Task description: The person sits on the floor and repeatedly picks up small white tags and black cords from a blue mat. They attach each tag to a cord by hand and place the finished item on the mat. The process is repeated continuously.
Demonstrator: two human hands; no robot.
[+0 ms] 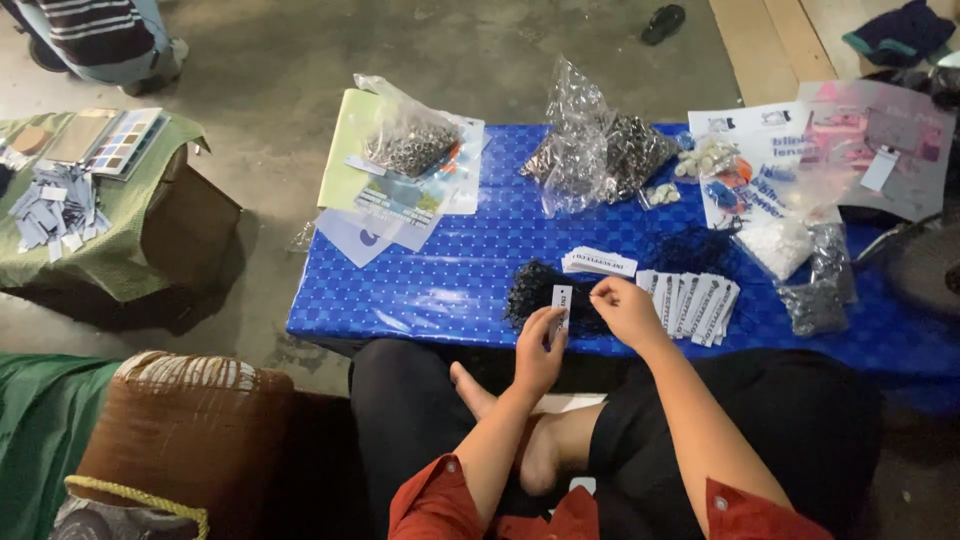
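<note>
White paper is what I see pinched in my left hand (538,352): a small narrow tag (561,304) held upright, the fingers (549,322) closed on its lower end, just above the near edge of the blue tabletop (440,280). My right hand (626,310) sits just beside it, thumb and forefinger drawn together close to the tag's top; whether they grip anything I cannot tell from here. Behind both hands lies a dark tangle of black strings (535,285) on the cloth. To the right of my right hand a fanned row of white tags (695,300) lies flat, and a smaller stack of tags (600,263) rests a little further back. Two clear bags of small metal pieces (600,150) stand at the far side of the tabletop, one of them on loose sheets of paper (365,200). Off to the left, well apart, a green-covered box (110,240) carries more paper slips.
</note>
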